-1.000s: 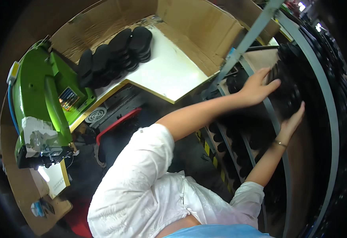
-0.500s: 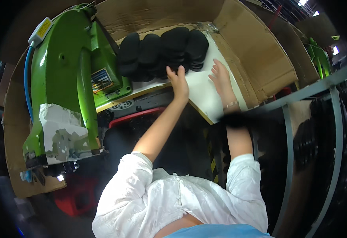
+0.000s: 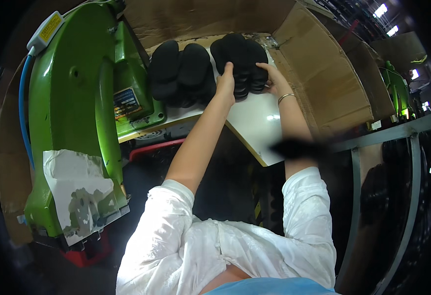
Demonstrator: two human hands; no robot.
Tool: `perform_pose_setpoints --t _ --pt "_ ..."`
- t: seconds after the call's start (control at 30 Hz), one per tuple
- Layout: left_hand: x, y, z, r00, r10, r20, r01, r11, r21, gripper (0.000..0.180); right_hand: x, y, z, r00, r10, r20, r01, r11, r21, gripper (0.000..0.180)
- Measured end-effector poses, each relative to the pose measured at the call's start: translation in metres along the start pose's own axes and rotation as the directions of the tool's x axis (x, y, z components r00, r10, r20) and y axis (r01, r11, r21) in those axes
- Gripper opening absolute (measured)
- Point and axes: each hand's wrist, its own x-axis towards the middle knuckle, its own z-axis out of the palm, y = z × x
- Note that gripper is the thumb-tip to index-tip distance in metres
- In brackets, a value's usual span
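Black oval pieces sit stacked at upper centre, gripped between the left hand's and right hand's fingers. White table lies beneath; green machine occupies the frame's left side.

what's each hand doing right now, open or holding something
Left hand: holding stacked flat black rounded pieces from the left, fingers partly hidden.
Right hand: holding the same pieces from the right, fingers partly hidden too.
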Motion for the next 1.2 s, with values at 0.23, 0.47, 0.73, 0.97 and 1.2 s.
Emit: perform_pose_setpoints --t 0.23,0.47,0.73,0.97,1.2 --pt "-0.037 0.031 0.014 0.987 -0.044 0.157 0.016 0.984 0.178 0.092 -0.014 0.013 -0.033 0.998 0.025 -0.064 -0.017 0.993 0.119 0.048" --pt "0.01 0.038 0.022 0.993 0.072 -0.094 -0.023 0.895 0.445 0.101 -0.031 0.009 -0.015 0.971 -0.237 0.039 0.236 0.971 0.043 0.047" --pt "0.002 0.03 0.016 0.999 -0.003 -0.037 0.013 0.958 0.286 0.052 -0.048 0.024 -0.006 0.828 -0.546 -0.128 0.49 0.815 -0.309 0.087" --pt "-0.08 0.028 0.006 0.94 0.008 0.34 -0.061 0.987 0.146 0.049 -0.161 0.028 -0.051 0.814 -0.554 -0.171 0.577 0.746 0.332 0.072" --pt "-0.228 -0.05 0.05 0.722 0.071 0.688 -0.256 0.951 0.171 0.073 -0.321 0.114 -0.092 0.609 -0.659 -0.441 0.791 0.54 0.287 0.082"
